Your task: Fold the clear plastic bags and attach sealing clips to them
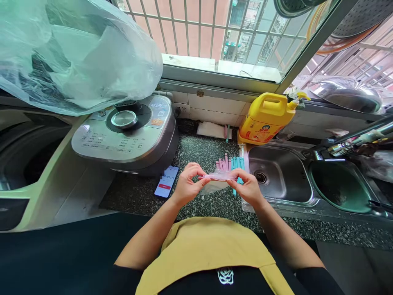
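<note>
Both of my hands hold a clear plastic bag (219, 175) stretched level over the counter, its lower part hanging below. My left hand (190, 182) pinches its left end, where a narrow pink strip shows along the edge. The right end is pinched between thumb and fingers of my right hand (246, 186). Just behind the bag lies a row of slim pink sticks (226, 162), which look like bag sealing clips. Beside them is a row of similar teal sticks (238, 163). One more teal stick (234, 191) shows close to my right hand.
A phone (166, 181) with a running timer lies left of my hands, in front of a rice cooker (125, 135). At right are a yellow jug (266, 116) with a pump bottle behind it, a steel sink (281, 176) and a green basin (340, 186). White tissue (211, 130) lies by the wall.
</note>
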Action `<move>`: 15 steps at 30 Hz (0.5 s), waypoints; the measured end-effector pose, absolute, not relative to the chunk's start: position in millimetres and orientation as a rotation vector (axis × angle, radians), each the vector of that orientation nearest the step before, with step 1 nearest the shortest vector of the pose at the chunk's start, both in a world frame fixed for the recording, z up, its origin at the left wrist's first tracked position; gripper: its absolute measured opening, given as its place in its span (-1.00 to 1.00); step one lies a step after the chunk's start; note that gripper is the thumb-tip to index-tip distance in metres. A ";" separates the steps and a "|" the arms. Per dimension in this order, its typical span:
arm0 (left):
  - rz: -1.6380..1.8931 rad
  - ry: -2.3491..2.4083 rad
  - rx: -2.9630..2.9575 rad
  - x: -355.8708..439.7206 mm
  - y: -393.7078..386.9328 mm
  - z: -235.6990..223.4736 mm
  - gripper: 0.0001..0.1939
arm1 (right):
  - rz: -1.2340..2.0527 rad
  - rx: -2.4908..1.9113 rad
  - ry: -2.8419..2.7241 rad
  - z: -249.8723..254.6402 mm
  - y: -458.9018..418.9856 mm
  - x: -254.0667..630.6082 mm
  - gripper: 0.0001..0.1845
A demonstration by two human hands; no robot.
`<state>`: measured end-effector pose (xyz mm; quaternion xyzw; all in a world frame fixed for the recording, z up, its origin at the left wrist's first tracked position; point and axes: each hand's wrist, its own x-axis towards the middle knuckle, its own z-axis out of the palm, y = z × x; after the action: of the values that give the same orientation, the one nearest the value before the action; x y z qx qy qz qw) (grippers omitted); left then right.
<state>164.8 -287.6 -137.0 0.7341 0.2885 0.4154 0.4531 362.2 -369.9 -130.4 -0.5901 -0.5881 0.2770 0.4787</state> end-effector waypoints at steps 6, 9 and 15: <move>1.049 0.742 1.741 170.1 -288.9 -137.3 -0.81 | 0.790 -1.503 -1.224 -134.0 -370.7 354.1 -0.71; 1.048 0.725 1.654 177.2 -289.0 -135.0 -0.75 | 0.897 -1.504 -1.130 -130.4 -368.4 348.6 -0.66; 1.028 0.753 1.575 180.8 -283.5 -123.1 -0.68 | 0.898 -1.534 -1.286 -107.6 -359.1 350.4 -0.69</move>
<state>180.8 -283.5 -123.1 0.6595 0.3154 0.4305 0.5294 350.4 -359.1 -107.6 -0.6222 -0.5217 0.3644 0.4560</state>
